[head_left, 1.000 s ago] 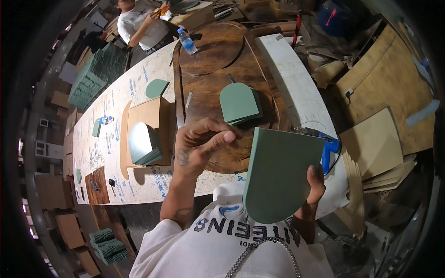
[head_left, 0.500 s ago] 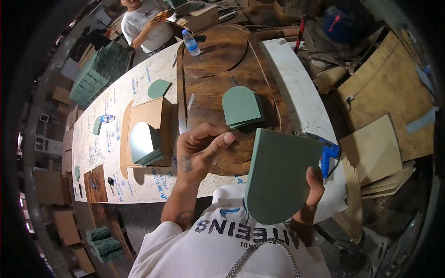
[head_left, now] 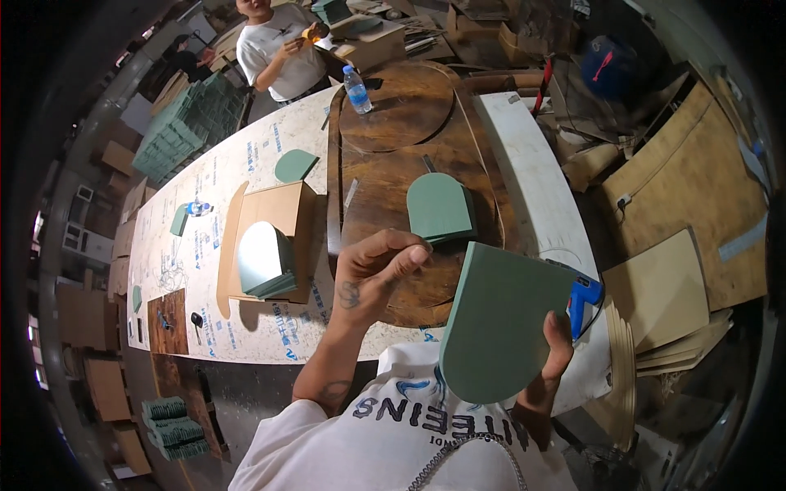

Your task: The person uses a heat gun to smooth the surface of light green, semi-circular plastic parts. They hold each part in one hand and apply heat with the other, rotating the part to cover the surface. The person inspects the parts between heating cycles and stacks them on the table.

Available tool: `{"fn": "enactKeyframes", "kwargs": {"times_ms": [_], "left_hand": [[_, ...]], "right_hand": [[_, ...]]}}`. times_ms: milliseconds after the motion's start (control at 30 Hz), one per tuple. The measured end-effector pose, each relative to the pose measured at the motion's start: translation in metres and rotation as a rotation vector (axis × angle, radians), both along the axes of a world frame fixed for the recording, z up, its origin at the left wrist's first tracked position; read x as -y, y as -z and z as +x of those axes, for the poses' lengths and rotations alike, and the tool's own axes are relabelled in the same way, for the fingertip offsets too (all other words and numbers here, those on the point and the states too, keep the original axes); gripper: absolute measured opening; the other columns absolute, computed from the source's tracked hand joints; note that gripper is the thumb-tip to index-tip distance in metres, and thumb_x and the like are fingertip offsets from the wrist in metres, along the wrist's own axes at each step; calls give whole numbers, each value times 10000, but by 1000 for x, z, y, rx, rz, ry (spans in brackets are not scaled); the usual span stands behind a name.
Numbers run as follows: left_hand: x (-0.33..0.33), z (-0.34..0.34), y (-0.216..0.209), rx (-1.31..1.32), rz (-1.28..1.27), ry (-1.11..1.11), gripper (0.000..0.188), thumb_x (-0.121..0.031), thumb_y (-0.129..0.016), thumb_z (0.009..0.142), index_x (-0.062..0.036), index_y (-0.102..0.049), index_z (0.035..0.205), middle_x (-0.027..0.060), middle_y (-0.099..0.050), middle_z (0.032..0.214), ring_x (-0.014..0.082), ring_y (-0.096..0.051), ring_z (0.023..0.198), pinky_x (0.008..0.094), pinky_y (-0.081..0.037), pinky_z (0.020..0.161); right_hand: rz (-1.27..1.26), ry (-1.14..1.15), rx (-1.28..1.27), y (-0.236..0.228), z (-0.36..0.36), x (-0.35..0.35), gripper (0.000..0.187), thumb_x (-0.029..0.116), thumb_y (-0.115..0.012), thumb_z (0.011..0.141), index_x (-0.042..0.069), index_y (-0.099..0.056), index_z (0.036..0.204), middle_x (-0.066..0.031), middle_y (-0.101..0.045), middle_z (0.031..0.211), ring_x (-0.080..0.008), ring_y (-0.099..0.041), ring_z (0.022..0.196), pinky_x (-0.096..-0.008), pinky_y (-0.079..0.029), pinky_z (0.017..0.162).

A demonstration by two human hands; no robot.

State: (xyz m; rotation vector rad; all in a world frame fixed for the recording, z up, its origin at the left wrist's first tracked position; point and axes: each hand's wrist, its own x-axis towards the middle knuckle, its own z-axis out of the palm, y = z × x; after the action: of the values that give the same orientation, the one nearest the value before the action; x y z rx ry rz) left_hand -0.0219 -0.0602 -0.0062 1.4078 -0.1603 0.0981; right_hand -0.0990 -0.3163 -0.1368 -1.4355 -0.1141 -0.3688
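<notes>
In my right hand (head_left: 557, 348) is a green arch-shaped board (head_left: 499, 327), tilted with its rounded end toward me; the thumb lies over its right edge and the fingers are hidden behind. My left hand (head_left: 378, 270) hovers left of the board, thumb and forefinger pinched together; anything between them is too small to make out. Just beyond those fingertips, a short stack of similar green boards (head_left: 440, 206) lies on the dark wooden panel (head_left: 381, 168). Another stack of green arched boards (head_left: 264, 260) leans on a brown cardboard box (head_left: 274, 204) to the left.
A blue glue gun (head_left: 583, 301) with a cable rests at the table's right side. Farther off are a water bottle (head_left: 357, 90) and a loose green piece (head_left: 295, 165). A person in a white shirt (head_left: 282, 53) stands beyond the white table (head_left: 196, 270). Tan sheets (head_left: 663, 282) lean at right.
The view has shifted slightly, so the table and stacks sit lower and farther right. My right hand still holds the board, and my left hand keeps its pinch.
</notes>
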Motion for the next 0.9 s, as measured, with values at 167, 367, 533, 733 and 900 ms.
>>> {"fn": "enactKeyframes", "kwargs": {"times_ms": [167, 367, 533, 733, 900], "left_hand": [[-13, 1, 4, -53, -1, 83, 224, -175, -614, 869, 26, -621, 770, 80, -624, 696, 127, -577, 627, 243, -467, 595], [12, 5, -8, -32, 4, 62, 183, -157, -611, 873, 23, -635, 851, 71, -650, 748, 98, -589, 682, 211, -455, 610], [13, -2, -11, -6, 71, 51, 184, -162, -633, 854, 16, -613, 811, 112, -648, 763, 105, -577, 634, 222, -445, 586], [10, -5, -1, -10, 2, 136, 278, -200, -585, 893, -26, -501, 694, 55, -548, 629, 97, -512, 573, 208, -375, 530], [14, -6, -1, 20, -4, 192, 207, -190, -616, 868, -9, -520, 832, 78, -581, 779, 120, -551, 697, 240, -441, 626]], "right_hand": [[-111, -32, 35, 10, 3, 12, 224, 60, -470, 908, 40, -607, 1084, -173, -593, 1103, -284, -613, 918, -364, -521, 725], [286, -98, -100, -29, 11, -4, 211, 85, -473, 913, -18, -587, 1059, -128, -626, 1005, -211, -619, 871, -294, -514, 734], [156, -35, -149, -15, 7, 3, 233, 165, -493, 922, -37, -585, 992, -86, -633, 928, -150, -609, 782, -246, -503, 681], [164, -34, -152, -4, 1, 9, 266, 201, -482, 933, -36, -576, 1009, -82, -636, 931, -145, -609, 774, -258, -508, 684], [24, 27, -41, -3, 5, 16, 308, 224, -470, 935, -27, -550, 1096, -98, -630, 1001, -161, -608, 814, -271, -507, 717]]}}
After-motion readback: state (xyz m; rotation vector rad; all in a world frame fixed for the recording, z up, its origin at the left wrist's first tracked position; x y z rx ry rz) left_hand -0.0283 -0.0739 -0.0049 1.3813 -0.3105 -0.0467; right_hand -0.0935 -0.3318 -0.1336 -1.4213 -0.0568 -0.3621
